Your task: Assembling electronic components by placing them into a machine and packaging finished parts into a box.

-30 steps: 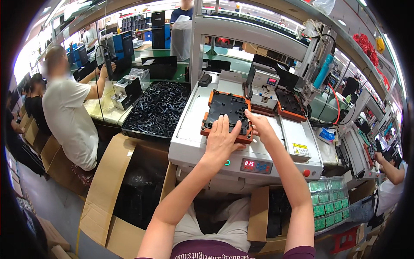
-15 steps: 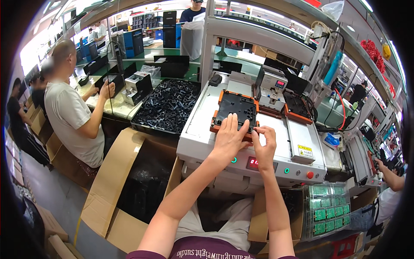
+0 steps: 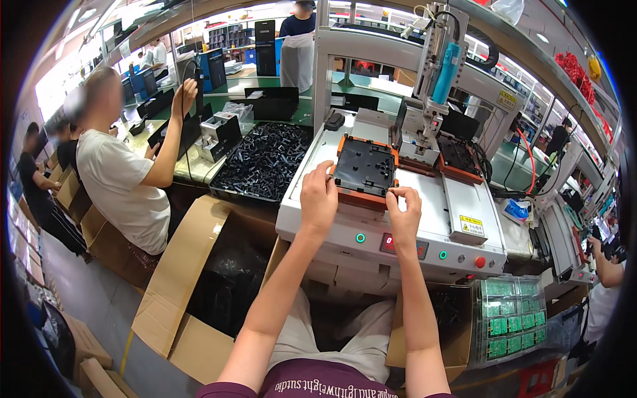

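Note:
A black plastic panel (image 3: 363,164) with small raised posts and holes lies in an orange fixture (image 3: 361,198) on the white machine bed. My left hand (image 3: 318,199) is at the panel's left side, its fingers bent and closed on the edge near the front corner. At the front right corner, my right hand (image 3: 405,209) pinches the panel's edge between thumb and fingertips. Whatever small part may lie under those fingertips is hidden. Farther right, a second orange fixture (image 3: 458,174) bears another black panel (image 3: 458,156).
A screwdriving head with a blue cylinder (image 3: 446,73) stands over a small metal feeder (image 3: 418,142). To the left are a tray of small black parts (image 3: 265,159), an open carton (image 3: 156,302) and a co-worker (image 3: 119,179). Green circuit boards (image 3: 507,325) sit in clear trays at lower right.
My left hand has gone from lying flat on the panel to its left edge. The head with the blue cylinder has moved left over the feeder. The co-worker's hand has risen.

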`<control>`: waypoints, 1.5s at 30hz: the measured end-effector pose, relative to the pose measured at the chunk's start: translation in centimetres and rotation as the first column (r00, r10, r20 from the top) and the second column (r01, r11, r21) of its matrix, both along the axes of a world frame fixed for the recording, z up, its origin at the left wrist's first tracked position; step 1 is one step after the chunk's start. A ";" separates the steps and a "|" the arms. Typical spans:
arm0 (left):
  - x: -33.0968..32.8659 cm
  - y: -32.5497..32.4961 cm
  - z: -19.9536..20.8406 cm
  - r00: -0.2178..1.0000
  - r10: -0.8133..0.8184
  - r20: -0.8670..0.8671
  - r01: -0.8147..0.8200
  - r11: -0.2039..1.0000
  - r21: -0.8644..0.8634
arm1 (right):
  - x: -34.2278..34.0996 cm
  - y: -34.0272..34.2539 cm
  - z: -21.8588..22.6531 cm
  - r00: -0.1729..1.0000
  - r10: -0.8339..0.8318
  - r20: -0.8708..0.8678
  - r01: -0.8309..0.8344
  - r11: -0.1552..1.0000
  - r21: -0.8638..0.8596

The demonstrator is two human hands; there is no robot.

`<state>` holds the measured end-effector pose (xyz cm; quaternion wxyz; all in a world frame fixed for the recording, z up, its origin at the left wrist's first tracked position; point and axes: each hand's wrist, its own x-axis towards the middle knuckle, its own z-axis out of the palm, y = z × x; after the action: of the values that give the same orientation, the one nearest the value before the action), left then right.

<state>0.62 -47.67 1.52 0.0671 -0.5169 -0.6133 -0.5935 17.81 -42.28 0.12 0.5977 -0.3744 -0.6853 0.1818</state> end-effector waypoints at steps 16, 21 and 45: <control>4.5 0.2 0.1 0.791 -0.230 -0.567 0.345 0.933 0.102 | -0.5 -0.1 -0.5 0.999 -0.042 -0.029 0.043 0.998 0.049; 5.7 0.3 -0.8 0.850 -0.340 -0.402 0.346 0.936 -0.059 | -1.1 -0.6 -0.9 0.992 -0.094 -0.090 0.098 0.995 0.037; -7.3 -17.2 -15.5 0.983 0.181 0.005 -0.179 0.976 -0.122 | -1.7 -11.8 -5.9 0.751 -0.265 0.605 0.132 0.958 0.256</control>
<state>-6.71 -64.87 -13.97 0.0841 -0.4575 -0.6929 -0.5509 16.15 -54.09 -5.76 0.3819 -0.4236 -0.8166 -0.0885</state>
